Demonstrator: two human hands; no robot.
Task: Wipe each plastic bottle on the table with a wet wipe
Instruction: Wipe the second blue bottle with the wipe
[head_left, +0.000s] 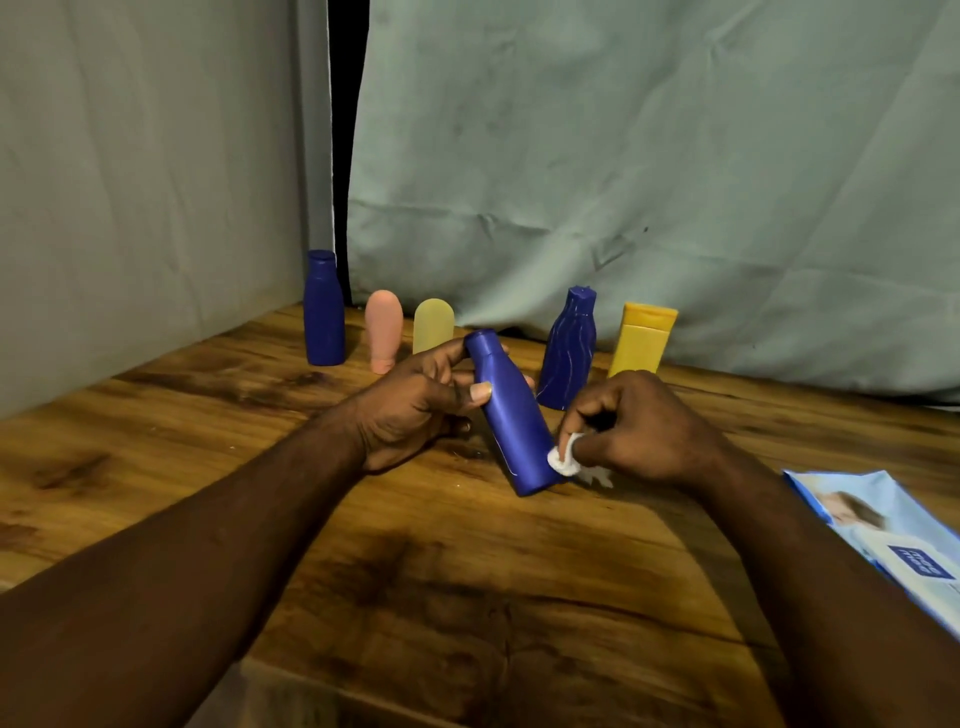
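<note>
Wood-grain table (467, 597) is stretching out under me, with a grey-green curtain (623, 156) hanging behind it and a dark gap showing between its two panels. Writing first: the light-blue wipes pack (883, 540) is lying at the right edge of the table, showing a dark blue patch with white lettering, turned sideways and too blurred for me to read. My left hand (415, 410) is gripping the blue bottle (511, 415) by its upper body, thumb across the front and fingers curling round behind. The bottle is tilting, cap toward the back left and base low toward me; whether the base is touching the wood I can't tell. My right hand (639, 431) is pinching a bunched white wet wipe (563, 457) between thumb and fingertips, pressing it against the bottle's lower right side just above the base. Behind my hands five more are standing in a row by the curtain: a tall blue bottle (324, 312) at the left, a pink bottle (383, 330) and a pale yellow bottle (432, 325) beside it, then a ribbed blue bottle (567, 353) and a yellow bottle (641, 340) at the right.
</note>
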